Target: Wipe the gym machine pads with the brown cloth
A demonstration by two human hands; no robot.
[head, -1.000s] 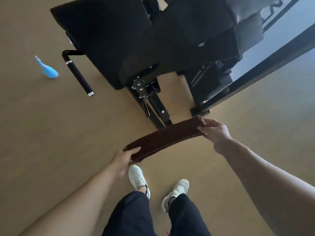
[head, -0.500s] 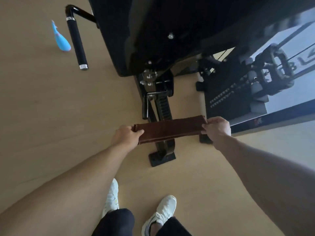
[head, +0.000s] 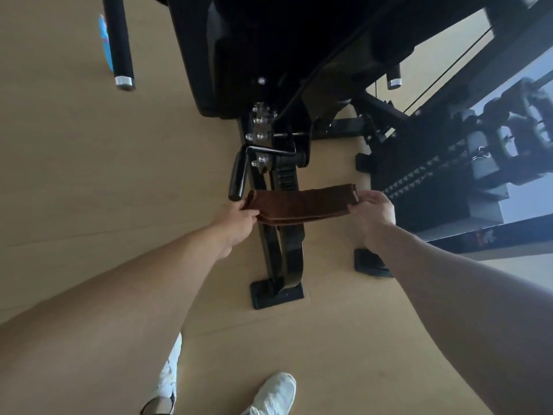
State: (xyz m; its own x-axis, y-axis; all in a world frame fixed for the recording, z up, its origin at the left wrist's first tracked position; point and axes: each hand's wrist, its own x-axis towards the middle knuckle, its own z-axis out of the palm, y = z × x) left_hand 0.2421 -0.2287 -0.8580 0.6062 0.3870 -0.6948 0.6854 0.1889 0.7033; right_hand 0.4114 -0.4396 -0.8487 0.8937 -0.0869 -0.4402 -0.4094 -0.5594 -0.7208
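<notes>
Brown cloth (head: pixel 302 205), folded, stretches mid-frame between two grips: left hand (head: pixel 239 220) clenched on one end, right hand (head: pixel 372 211) pinching the other, below the black machine pad (head: pixel 269 40).

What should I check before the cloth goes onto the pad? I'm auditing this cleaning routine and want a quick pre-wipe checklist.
1. Brown cloth folded into a flat strip: ok.
2. Left hand has a grip on one end: ok.
3. Right hand has a grip on the other end: ok.
4. Cloth touching the black pad: not ok, it is held in the air below it.
5. Adjustment lever clear of the left hand: not ok, right beside it.
6. Cloth damp: cannot tell.
</notes>
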